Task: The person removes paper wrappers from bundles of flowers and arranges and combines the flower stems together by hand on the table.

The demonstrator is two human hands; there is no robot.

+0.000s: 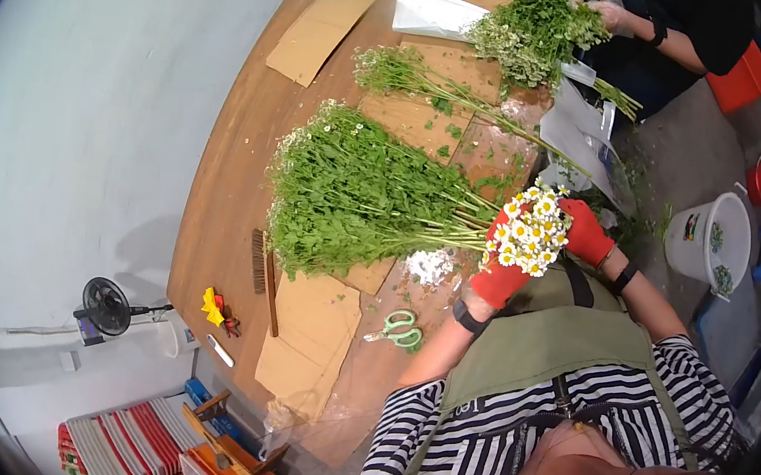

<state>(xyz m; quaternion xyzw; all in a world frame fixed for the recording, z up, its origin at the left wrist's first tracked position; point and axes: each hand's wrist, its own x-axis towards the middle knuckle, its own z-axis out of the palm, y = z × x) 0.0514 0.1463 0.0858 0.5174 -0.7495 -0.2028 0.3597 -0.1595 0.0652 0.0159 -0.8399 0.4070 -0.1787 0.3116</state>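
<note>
A bunch of white daisy-like flowers with yellow centres (530, 230) is between my two red-gloved hands in front of the apron. My left hand (499, 284) is wrapped round the bunch just under the blooms, its fingers partly hidden by them. On the other side, my right hand (589, 233) is closed against the flower heads; its fingertips are hidden. Beside my left hand, the stem ends of a large pile of leafy green flower stems (372, 190) point toward me. Green-handled scissors (400, 330) lie on the table near my left forearm.
On the brown table (228, 173) are cardboard sheets (308, 337), a wooden brush (265, 276) and a yellow-red object (214, 306). Another person's gloved hand (612, 17) is at more greenery (539, 40) at the top. A white bucket (688, 242) stands on the right.
</note>
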